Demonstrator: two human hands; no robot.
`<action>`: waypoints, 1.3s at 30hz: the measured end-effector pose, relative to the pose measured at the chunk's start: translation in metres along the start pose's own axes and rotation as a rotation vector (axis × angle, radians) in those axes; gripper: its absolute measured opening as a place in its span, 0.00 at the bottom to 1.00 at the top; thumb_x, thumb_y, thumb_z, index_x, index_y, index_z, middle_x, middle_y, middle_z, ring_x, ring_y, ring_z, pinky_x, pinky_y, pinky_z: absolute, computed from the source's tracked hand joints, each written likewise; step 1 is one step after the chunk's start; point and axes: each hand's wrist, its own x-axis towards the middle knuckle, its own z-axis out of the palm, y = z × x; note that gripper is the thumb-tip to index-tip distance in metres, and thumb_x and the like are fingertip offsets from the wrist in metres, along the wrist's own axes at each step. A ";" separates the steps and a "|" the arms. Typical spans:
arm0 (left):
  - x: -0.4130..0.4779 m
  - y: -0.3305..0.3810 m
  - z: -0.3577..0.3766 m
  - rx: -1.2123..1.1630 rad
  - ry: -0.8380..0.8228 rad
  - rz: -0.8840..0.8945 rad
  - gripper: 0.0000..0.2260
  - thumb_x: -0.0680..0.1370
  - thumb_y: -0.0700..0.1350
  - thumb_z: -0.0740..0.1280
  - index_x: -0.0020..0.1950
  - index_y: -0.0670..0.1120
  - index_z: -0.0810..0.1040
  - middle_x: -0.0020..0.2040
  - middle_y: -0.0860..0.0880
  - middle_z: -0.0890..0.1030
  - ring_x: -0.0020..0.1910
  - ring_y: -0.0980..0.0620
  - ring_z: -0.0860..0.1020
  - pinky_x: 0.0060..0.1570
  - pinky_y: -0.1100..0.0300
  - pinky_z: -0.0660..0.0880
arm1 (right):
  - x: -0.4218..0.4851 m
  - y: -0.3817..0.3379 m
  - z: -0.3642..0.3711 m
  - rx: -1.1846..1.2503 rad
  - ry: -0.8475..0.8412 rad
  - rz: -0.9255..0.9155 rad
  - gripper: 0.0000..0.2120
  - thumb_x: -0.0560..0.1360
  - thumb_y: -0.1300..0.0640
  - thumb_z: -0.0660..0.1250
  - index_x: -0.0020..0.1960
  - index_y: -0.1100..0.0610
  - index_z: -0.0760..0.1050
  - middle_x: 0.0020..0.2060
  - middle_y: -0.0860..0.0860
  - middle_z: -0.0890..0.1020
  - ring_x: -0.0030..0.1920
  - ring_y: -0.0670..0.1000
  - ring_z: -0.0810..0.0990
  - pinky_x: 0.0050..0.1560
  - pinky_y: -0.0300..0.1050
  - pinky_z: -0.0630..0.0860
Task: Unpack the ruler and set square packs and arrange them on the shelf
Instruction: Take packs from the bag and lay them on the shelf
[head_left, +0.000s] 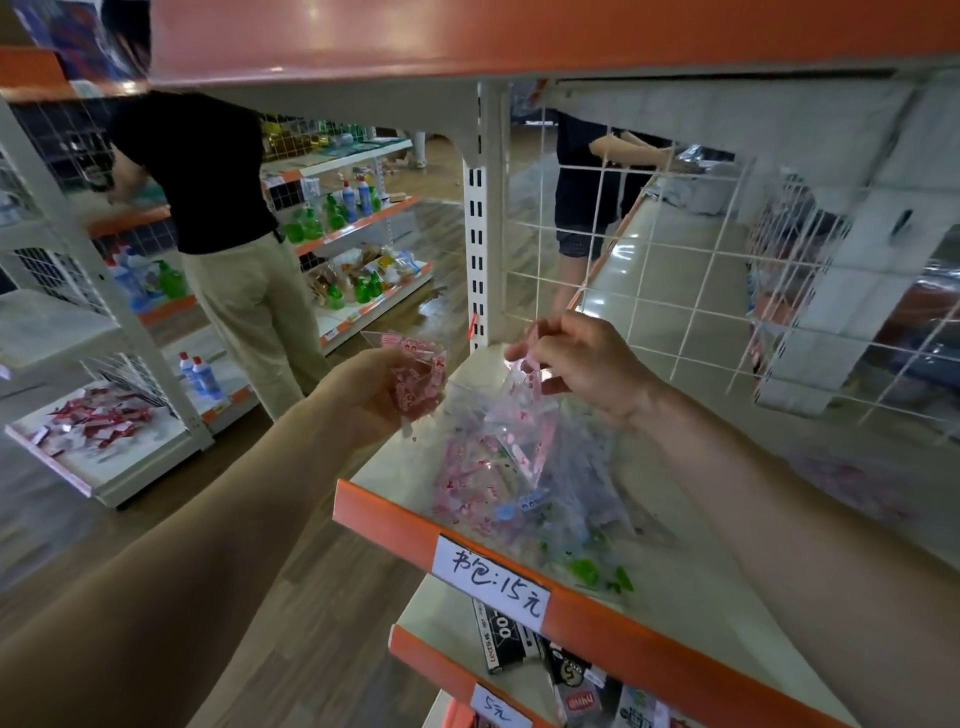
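My left hand (374, 395) grips a small stack of clear set square packs with pink print (418, 371), held just off the left end of the shelf. My right hand (576, 364) pinches the top edge of a clear plastic bag (519, 441) and lifts it above the cream shelf (691, 582) with its orange front strip. More clear ruler and set square packs (498, 493) in pink, blue and green lie inside and under the bag on the shelf. The bag blurs what it holds.
A white wire grid (675, 270) backs the shelf and a white upright post (478, 234) stands at its left end. An orange shelf hangs close overhead. Dark boxed goods (506, 636) lie on the shelf below. Two people stand in the aisles beyond.
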 end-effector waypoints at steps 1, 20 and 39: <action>0.002 -0.001 0.002 0.004 -0.029 0.011 0.10 0.79 0.38 0.60 0.59 0.38 0.73 0.50 0.41 0.79 0.45 0.47 0.78 0.40 0.55 0.77 | 0.000 0.003 -0.002 0.024 0.068 -0.006 0.07 0.77 0.64 0.61 0.43 0.55 0.74 0.47 0.53 0.84 0.45 0.49 0.81 0.44 0.46 0.80; -0.005 -0.046 0.157 0.245 -0.544 0.111 0.13 0.76 0.27 0.57 0.59 0.33 0.74 0.45 0.42 0.82 0.39 0.50 0.82 0.38 0.62 0.80 | -0.057 0.006 -0.100 0.284 0.395 0.142 0.07 0.73 0.65 0.70 0.47 0.57 0.75 0.39 0.55 0.81 0.38 0.50 0.80 0.44 0.47 0.82; 0.001 -0.082 0.208 0.627 -0.295 0.083 0.04 0.78 0.38 0.63 0.44 0.44 0.76 0.40 0.47 0.75 0.41 0.49 0.77 0.47 0.52 0.76 | -0.144 0.049 -0.203 -0.864 0.560 0.632 0.13 0.77 0.53 0.65 0.54 0.62 0.76 0.48 0.57 0.79 0.47 0.57 0.76 0.45 0.43 0.69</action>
